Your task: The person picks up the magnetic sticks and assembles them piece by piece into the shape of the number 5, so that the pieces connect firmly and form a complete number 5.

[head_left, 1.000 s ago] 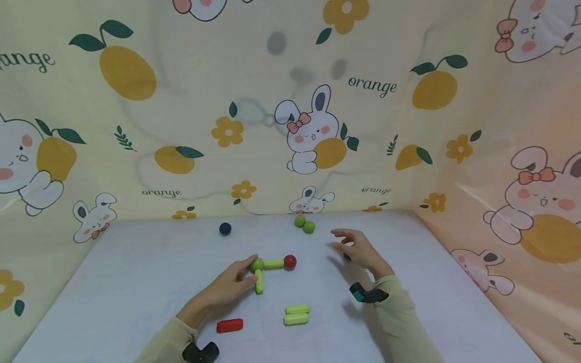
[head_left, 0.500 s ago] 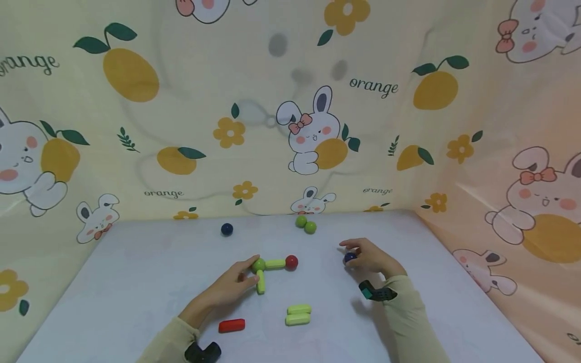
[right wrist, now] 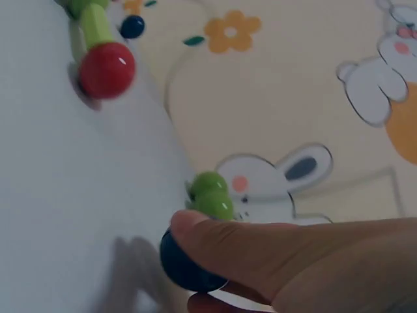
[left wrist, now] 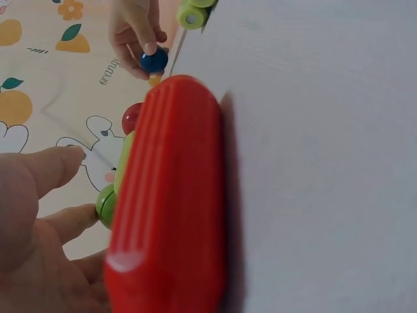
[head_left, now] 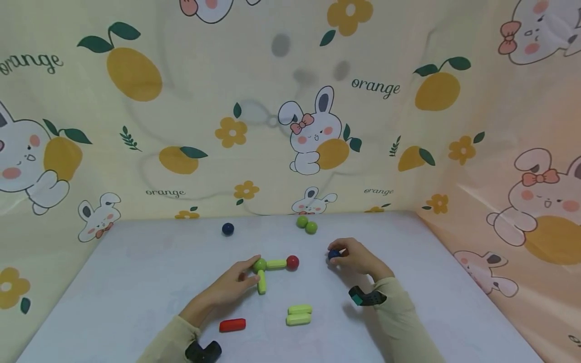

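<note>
My right hand (head_left: 358, 257) pinches a dark blue ball (right wrist: 189, 262) between thumb and fingers, low over the right part of the table. My left hand (head_left: 229, 283) reaches to a joined piece: a green ball (head_left: 259, 265) with two light green sticks (head_left: 276, 264) meeting it at a corner. A red ball (head_left: 292, 262) sits on the far end of one stick. One left finger touches the green ball, while the thumb stands apart from it in the left wrist view. There, a red stick (left wrist: 169, 195) in the foreground hides part of the piece.
On the white table (head_left: 150, 272), two loose light green sticks (head_left: 299, 314) lie side by side near the front. Towards the back are another dark blue ball (head_left: 228, 229) and two green balls (head_left: 306, 225). A patterned cloth (head_left: 263, 166) rises behind the table.
My right hand closed its fingers on the dark blue ball and carried it left towards the joined piece. My left hand stays by the green ball.
</note>
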Demonstrator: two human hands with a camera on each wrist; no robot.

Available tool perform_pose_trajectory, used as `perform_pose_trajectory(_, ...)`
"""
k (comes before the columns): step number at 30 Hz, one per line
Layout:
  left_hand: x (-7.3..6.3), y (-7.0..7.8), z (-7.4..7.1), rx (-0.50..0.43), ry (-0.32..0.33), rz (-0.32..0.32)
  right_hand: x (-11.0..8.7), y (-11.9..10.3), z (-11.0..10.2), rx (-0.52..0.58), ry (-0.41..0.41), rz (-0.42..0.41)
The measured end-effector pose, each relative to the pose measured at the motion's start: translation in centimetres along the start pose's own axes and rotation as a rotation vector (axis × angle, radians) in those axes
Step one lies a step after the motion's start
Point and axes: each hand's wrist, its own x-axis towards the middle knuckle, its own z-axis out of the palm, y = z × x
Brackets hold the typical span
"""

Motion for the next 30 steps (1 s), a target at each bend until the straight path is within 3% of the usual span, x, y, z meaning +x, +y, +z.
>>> perform_pose_trajectory(5,-0.1,0.1,-0.1,0.005,-0.001,-0.008,0.3,-1.6,1.5,0.008,-0.012,-0.026)
perform_pose_trajectory(15,-0.1,0.0,0.1,0.012,0.008,-0.008,0.2,-5.8,4.1,0.082,-0.180,-0.230)
perform_pose_trajectory(30,-0.1,0.0,-0.1,0.014,-0.009,-0.011,-0.7,-9.4,8.1,0.104,-0.312,-0.264)
